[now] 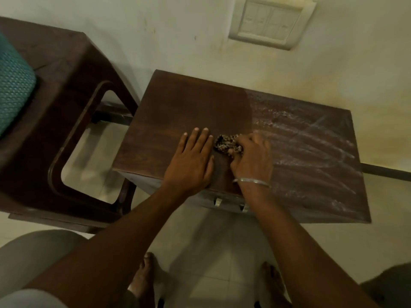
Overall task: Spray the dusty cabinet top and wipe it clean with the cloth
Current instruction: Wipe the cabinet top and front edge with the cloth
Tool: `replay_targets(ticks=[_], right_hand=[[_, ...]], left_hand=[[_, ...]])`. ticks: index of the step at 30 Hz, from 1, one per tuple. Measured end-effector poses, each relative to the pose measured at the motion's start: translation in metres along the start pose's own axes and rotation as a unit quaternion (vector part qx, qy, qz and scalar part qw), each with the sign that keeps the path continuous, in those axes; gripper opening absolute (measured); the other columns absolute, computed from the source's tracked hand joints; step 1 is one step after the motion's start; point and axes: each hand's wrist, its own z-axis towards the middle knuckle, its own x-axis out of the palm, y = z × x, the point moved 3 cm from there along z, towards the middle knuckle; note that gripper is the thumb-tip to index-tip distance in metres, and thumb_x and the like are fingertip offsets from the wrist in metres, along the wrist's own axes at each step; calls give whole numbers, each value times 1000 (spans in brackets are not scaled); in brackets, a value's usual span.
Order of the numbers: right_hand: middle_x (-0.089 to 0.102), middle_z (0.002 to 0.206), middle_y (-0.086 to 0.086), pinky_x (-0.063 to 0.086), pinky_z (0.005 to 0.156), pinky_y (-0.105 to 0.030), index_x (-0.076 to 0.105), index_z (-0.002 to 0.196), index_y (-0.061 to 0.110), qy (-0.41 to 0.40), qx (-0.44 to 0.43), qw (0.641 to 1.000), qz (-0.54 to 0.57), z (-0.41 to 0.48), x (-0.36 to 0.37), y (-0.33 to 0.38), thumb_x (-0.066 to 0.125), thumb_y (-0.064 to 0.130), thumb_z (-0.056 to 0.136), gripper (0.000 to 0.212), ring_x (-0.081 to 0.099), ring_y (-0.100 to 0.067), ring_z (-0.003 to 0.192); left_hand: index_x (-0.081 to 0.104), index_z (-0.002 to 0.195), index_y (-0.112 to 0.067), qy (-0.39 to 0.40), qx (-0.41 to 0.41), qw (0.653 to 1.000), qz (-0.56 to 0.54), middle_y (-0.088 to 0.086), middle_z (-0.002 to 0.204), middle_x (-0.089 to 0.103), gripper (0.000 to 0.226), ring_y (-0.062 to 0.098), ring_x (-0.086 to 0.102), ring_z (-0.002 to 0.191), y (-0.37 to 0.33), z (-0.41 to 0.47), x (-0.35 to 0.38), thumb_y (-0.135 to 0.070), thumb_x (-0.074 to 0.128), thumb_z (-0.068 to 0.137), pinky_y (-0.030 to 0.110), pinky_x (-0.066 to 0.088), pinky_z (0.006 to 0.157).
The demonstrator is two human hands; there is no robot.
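Note:
The dark wooden cabinet top (178, 112) stands against the wall. Its left half looks dark and smooth, while the right half carries whitish dust streaks (311, 152). My right hand (252, 158), with a metal bangle on the wrist, grips a bunched speckled cloth (226, 144) and presses it onto the top near the middle front. My left hand (191, 161) lies flat with straight fingers on the wood just left of the cloth. No spray bottle is in view.
A brown plastic chair (73, 103) with a teal cushion (13, 92) stands to the left of the cabinet. A switch panel (270, 22) is on the wall above. A drawer handle (218, 202) shows at the cabinet front. My bare feet stand on the tiled floor (213, 263).

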Motion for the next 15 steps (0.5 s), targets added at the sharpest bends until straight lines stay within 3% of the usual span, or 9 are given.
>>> replay_targets(ticks=[7, 15], right_hand=[[55, 113, 0, 35, 71, -27, 67, 109, 26, 18, 27, 999, 9, 14, -2, 0, 70, 17, 83, 28, 47, -25, 109], [58, 108, 0, 45, 79, -34, 67, 102, 26, 5, 16, 1000, 10, -46, -13, -7, 70, 12, 77, 29, 49, -25, 98]], left_hand=[[35, 152, -4, 14, -11, 1000, -3, 16, 161, 29, 65, 33, 20, 152, -8, -4, -2, -40, 20, 101, 52, 15, 124], [38, 150, 2, 2, -7, 1000, -6, 20, 159, 32, 64, 33, 23, 151, -16, -7, 2, -36, 17, 101, 49, 19, 124]])
